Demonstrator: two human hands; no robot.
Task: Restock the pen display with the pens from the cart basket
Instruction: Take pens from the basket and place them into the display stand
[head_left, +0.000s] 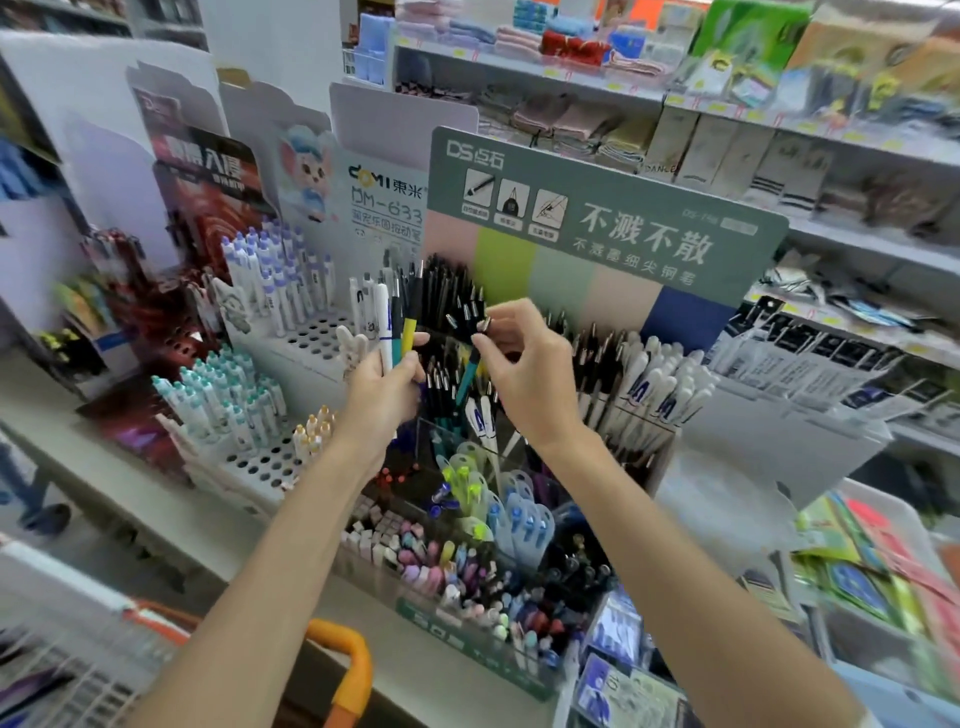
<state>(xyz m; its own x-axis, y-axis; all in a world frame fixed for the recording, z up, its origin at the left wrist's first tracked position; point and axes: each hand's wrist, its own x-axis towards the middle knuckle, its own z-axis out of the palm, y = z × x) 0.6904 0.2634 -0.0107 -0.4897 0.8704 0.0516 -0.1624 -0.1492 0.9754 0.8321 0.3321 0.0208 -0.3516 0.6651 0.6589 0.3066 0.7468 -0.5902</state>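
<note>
1. The left hand (382, 387) has its fingers (415, 343) curled tight around a bunch of pens (397, 322), held upright in front of the display.
2. I can tell three pens apart in that bunch: a white one, a teal one and one with a yellow barrel and a black top. Any others behind them are too blurred to count.
3. The right hand (524, 379) pinches one teal pen (467, 376) near its top between thumb and forefinger. Its other fingers (506, 314) are loosely bent above it.
4. That single pen has a teal barrel and a dark upper end. It tilts, with its lower end down among the black pens standing in the clear compartments.
5. The pen display (597, 228) stands on the tabletop (249, 540) under a grey-green header card with five colour bands.
6. Its compartments are packed with black, white and pastel pens, too many to count.
7. An orange cart handle (353, 670) shows below the left forearm.
</note>
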